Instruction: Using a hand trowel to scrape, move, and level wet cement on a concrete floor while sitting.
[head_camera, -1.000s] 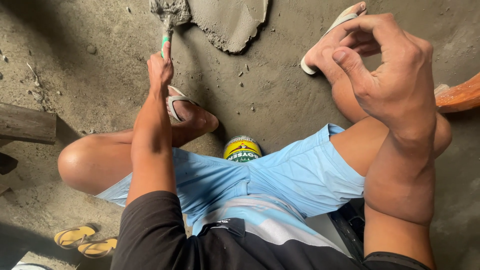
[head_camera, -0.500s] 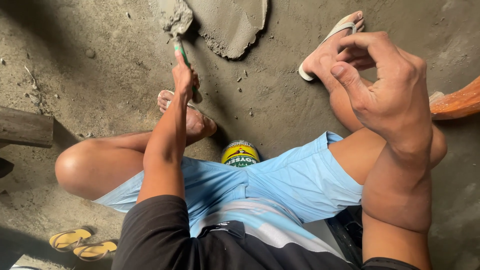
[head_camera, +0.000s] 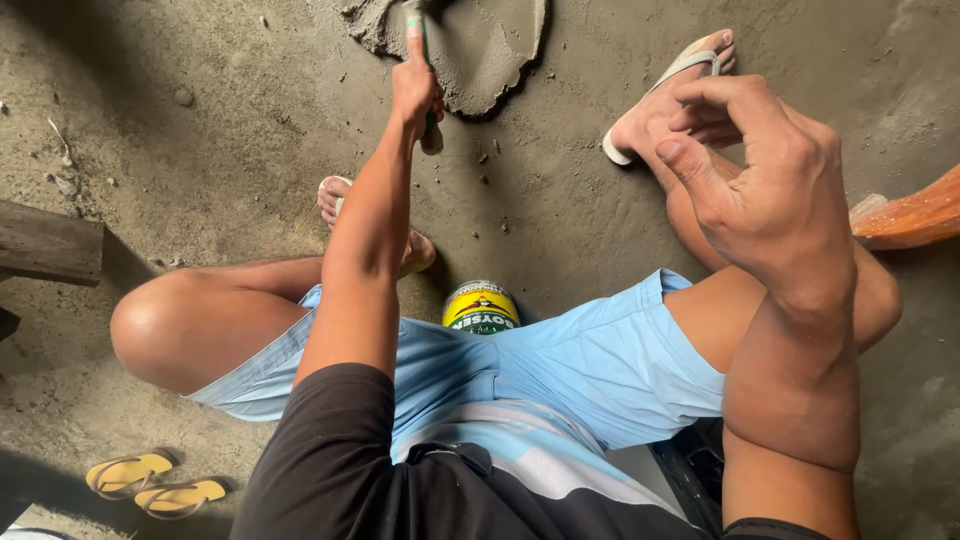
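Observation:
I sit low over a grey concrete floor, knees apart. My left hand (head_camera: 415, 92) is stretched forward and closed around the handle of a trowel (head_camera: 419, 35), whose blade end reaches into a pile of wet grey mortar (head_camera: 480, 50) at the top of the view. My right hand (head_camera: 770, 175) hangs loose above my right knee, fingers curled and apart, holding nothing. A round can with a yellow and green lid (head_camera: 481, 308) stands between my legs.
My feet in sandals rest on the floor (head_camera: 690, 70), (head_camera: 335, 195). A wooden plank end (head_camera: 45, 245) lies at the left, an orange piece (head_camera: 915, 215) at the right edge. A pair of yellow flip-flops (head_camera: 150, 485) lies at lower left.
My left hand has reached further forward with the trowel, toward the mortar pile. The right hand has stayed above the knee, its fingers slightly more spread.

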